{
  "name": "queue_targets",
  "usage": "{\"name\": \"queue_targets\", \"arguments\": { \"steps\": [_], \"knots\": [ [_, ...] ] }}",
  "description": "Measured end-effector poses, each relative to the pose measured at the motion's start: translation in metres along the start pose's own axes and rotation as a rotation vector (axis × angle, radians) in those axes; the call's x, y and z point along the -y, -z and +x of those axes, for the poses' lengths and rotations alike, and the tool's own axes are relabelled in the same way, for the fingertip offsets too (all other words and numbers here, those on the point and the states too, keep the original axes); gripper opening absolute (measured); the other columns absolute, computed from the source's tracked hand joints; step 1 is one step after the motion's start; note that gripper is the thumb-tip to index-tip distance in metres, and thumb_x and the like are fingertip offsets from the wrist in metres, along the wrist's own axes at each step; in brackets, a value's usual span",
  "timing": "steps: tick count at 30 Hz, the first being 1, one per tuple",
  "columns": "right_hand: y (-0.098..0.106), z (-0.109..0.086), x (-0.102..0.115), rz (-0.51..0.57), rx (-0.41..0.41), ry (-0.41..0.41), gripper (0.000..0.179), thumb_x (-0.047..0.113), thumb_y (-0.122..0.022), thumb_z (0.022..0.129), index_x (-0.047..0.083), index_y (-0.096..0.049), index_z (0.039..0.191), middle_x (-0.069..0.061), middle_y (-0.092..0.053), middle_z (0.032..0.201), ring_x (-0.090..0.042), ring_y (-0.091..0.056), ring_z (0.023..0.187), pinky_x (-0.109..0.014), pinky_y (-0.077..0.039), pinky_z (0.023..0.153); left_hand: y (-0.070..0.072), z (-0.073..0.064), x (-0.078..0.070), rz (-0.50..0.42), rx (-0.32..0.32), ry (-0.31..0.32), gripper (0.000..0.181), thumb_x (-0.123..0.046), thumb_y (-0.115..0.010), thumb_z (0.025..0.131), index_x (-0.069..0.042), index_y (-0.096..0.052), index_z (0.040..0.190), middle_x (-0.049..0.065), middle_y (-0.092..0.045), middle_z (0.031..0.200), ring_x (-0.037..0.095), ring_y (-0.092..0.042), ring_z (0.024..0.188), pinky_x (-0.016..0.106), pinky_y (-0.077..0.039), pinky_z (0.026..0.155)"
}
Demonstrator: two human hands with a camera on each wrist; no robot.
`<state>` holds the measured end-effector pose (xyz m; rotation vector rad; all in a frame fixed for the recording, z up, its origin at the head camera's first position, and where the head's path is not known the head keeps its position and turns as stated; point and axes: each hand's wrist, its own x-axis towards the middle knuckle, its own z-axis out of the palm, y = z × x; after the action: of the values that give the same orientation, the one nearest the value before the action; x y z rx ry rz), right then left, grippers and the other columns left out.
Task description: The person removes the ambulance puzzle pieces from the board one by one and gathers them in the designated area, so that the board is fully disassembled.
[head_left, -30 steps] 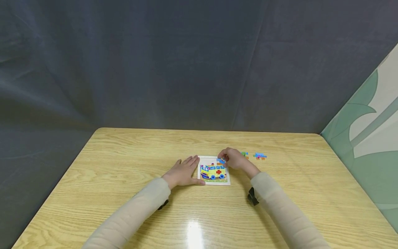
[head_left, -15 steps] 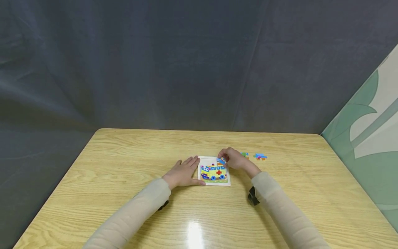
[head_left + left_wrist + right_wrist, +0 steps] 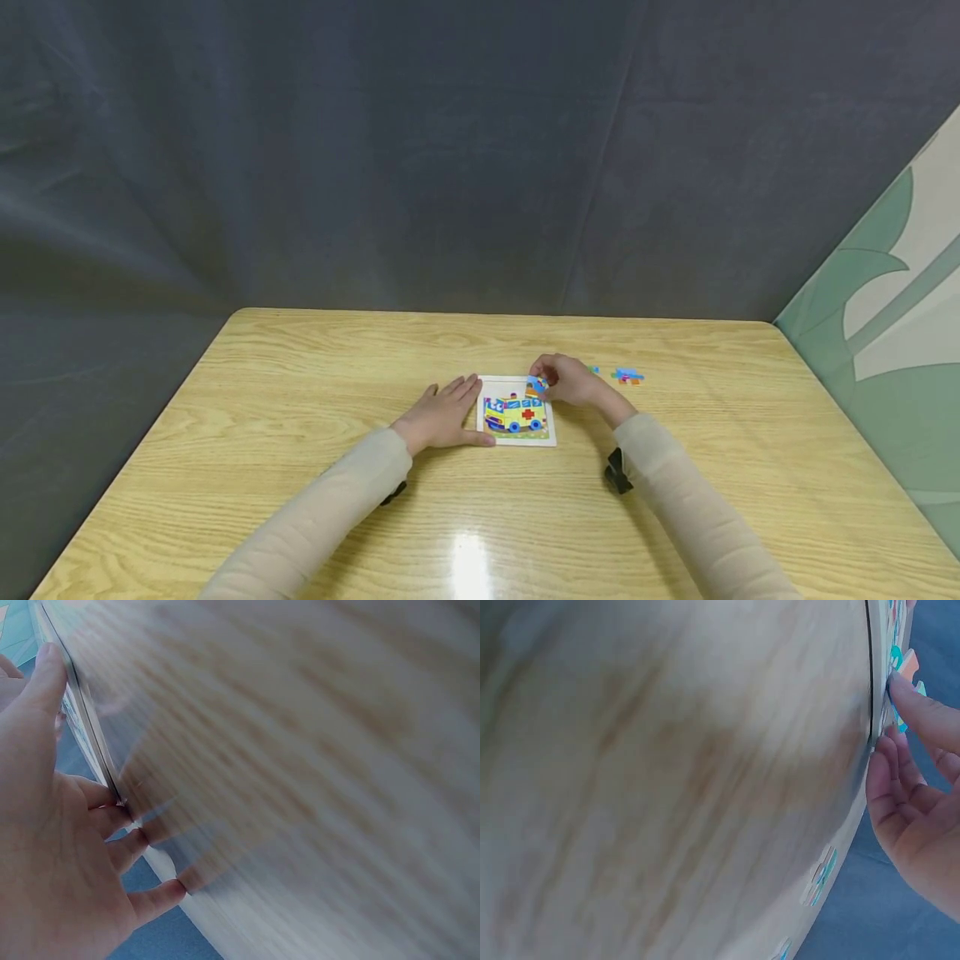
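Observation:
A white-bordered jigsaw puzzle tray (image 3: 517, 443) lies on the table, its lower part filled with a yellow ambulance picture. Along the tray's left edge rests my left hand (image 3: 442, 417), fingers spread and straight, thumb at the near-left corner. In the left wrist view those fingertips touch the table and the tray's side. At the upper right of the tray, my right hand (image 3: 570, 382) pinches a blue and orange puzzle piece (image 3: 536, 386) between thumb and fingers. The right wrist view shows the piece (image 3: 909, 666) tilted up from the tray, partly behind the thumb.
Two loose puzzle pieces lie to the right of the tray: one blue and orange piece (image 3: 627, 376), and another piece (image 3: 594, 368) mostly hidden behind the right hand. The wooden table (image 3: 300, 358) ends at a dark curtain (image 3: 420, 167) at the back.
My right hand has shifted slightly to the right, and the pinched puzzle piece has moved with it and tilted. It now covers more of the nearer loose piece. The left hand stays put.

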<state>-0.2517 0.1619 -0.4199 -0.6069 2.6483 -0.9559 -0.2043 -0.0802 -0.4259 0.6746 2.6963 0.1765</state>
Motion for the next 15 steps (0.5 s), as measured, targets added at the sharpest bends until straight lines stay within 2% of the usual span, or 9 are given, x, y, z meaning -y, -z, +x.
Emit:
{"name": "queue_targets", "arguments": {
  "steps": [8, 15],
  "knots": [
    [0.006, -0.004, -0.001, 0.096, 0.003, -0.01, 0.016, -0.005, -0.06, 0.087, -0.001, -0.064, 0.102, -0.009, -0.057, 0.087, -0.017, -0.048, 0.08, -0.026, -0.042, 0.071, 0.001, 0.0, -0.001, -0.003, -0.001, 0.001, 0.097, -0.071, -0.048, 0.085, -0.013, -0.014, 0.155, 0.003, -0.012, 0.163, 0.023, -0.013, 0.151, 0.053, -0.02, 0.119],
    [0.016, -0.011, -0.002, 0.205, 0.004, -0.068, 0.019, 0.006, -0.056, 0.095, -0.004, -0.063, 0.109, -0.011, -0.061, 0.094, -0.015, -0.053, 0.083, -0.027, -0.047, 0.073, 0.0, -0.001, 0.0, -0.002, 0.001, -0.003, 0.096, -0.07, -0.048, 0.086, -0.013, -0.014, 0.155, 0.003, -0.012, 0.163, 0.023, -0.013, 0.151, 0.053, -0.02, 0.119]
  ]
}}
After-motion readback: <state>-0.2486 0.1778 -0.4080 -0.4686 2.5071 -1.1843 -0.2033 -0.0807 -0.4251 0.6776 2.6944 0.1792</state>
